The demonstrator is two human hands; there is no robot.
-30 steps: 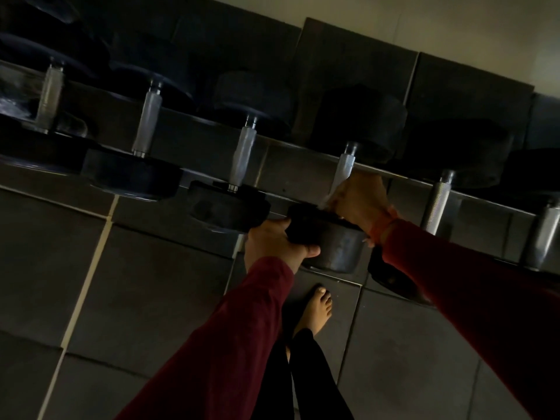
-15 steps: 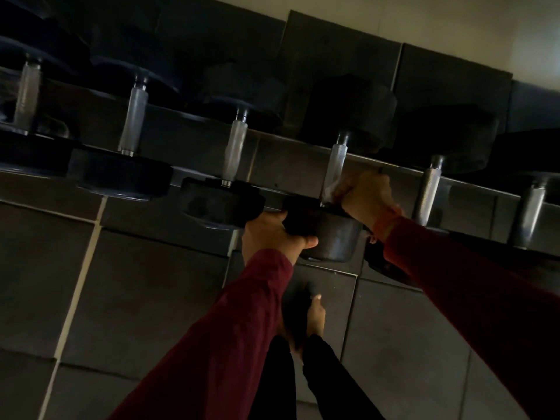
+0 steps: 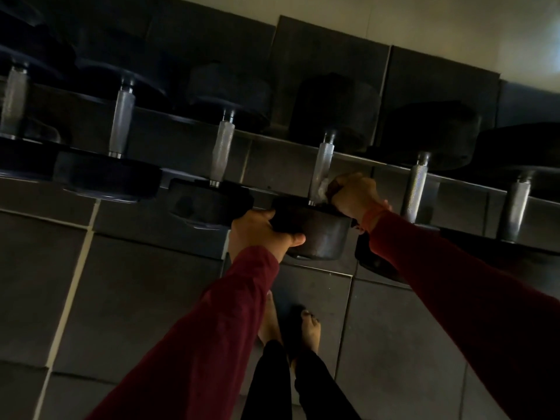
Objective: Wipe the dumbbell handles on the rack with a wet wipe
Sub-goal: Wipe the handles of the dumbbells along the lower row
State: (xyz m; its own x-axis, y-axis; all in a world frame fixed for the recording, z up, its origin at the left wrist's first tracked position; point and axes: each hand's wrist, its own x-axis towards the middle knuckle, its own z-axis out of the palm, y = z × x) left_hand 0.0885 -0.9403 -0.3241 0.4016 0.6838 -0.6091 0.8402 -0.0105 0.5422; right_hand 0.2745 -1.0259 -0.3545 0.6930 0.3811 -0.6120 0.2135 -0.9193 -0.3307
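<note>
Dim head view of a dumbbell rack (image 3: 378, 163) holding a row of dumbbells with knurled metal handles. The left hand (image 3: 260, 231) grips the near black head (image 3: 321, 234) of one dumbbell, thumb beneath; the right hand (image 3: 353, 195) pinches a white wet wipe (image 3: 321, 187) against the lower end of that dumbbell's handle (image 3: 322, 165). Bare feet (image 3: 310, 328) stand on grey floor tiles (image 3: 136, 298) below
</note>
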